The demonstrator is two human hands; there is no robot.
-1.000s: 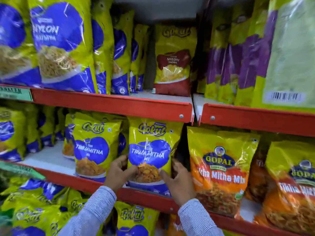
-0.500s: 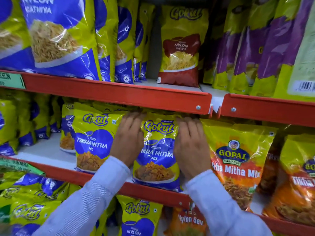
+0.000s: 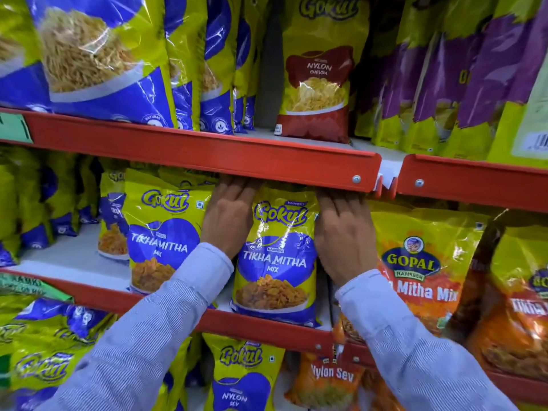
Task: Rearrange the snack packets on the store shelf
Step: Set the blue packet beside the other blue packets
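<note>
1. Head view: both hands have climbed since a second ago, from the lower corners of the centre Tikha Mitha packet (image 3: 274, 256) to its upper sides, fingertips now tucked under the red shelf lip (image 3: 207, 157) at 12 o'clock.
2. Left hand (image 3: 226, 216) lies flat and open against the packet's left edge; right hand (image 3: 344, 232) likewise on the right edge. Whether either actually grips it, I cannot tell.
3. That packet stands upright at the front of the middle shelf, between a second Tikha Mitha packet (image 3: 161, 232) at 9 o'clock and a Gopal packet (image 3: 421, 262) at 3 o'clock.
4. Counted: two hands, two front-facing Tikha Mitha packets, one Nylon Chevda packet (image 3: 318, 81) above.
</note>
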